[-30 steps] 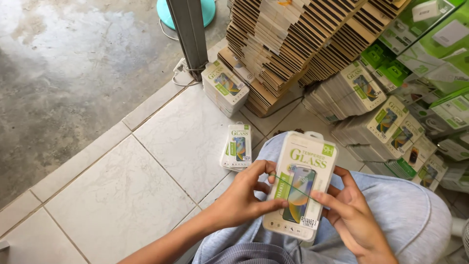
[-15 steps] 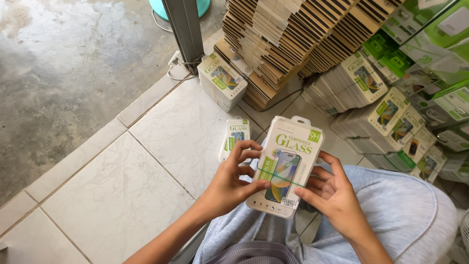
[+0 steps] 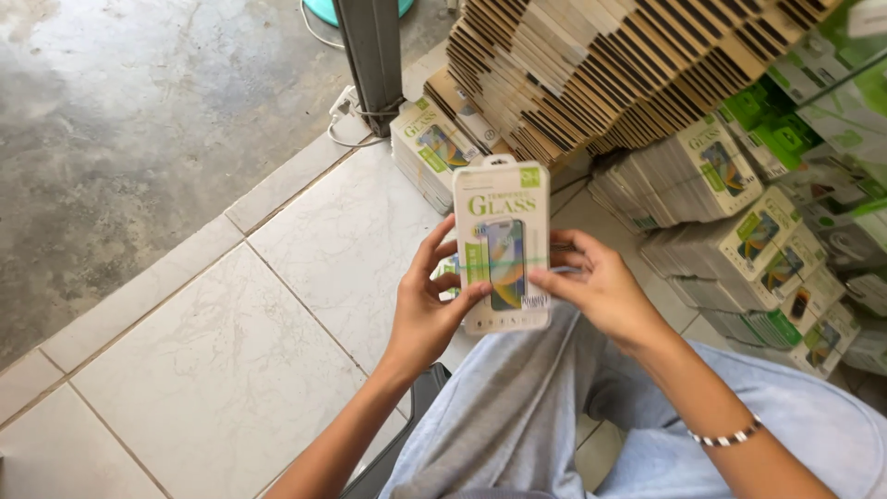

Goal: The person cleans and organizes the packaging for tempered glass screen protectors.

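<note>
I hold a flat white retail pack (image 3: 502, 242) with a phone picture and green trim upright in front of me. My left hand (image 3: 427, 305) grips its left edge, thumb across the front. My right hand (image 3: 605, 291) holds the right edge, a beaded bracelet on that wrist. Behind my left fingers a second small pack (image 3: 449, 274) lies on the white floor tile, mostly hidden. My knees in pale blue trousers (image 3: 536, 416) are just below the pack.
A tall stack of brown-edged flat boxes (image 3: 610, 65) rises ahead. Piles of white-and-green packs (image 3: 702, 171) spread to the right; another pile (image 3: 425, 148) sits by a grey metal post (image 3: 370, 55). White tiles (image 3: 212, 370) meet bare concrete (image 3: 120, 120) at left.
The pack has turned from tilted to upright and risen in view. My hands have shifted to its side edges. The view has swung slightly, moving the stacks.
</note>
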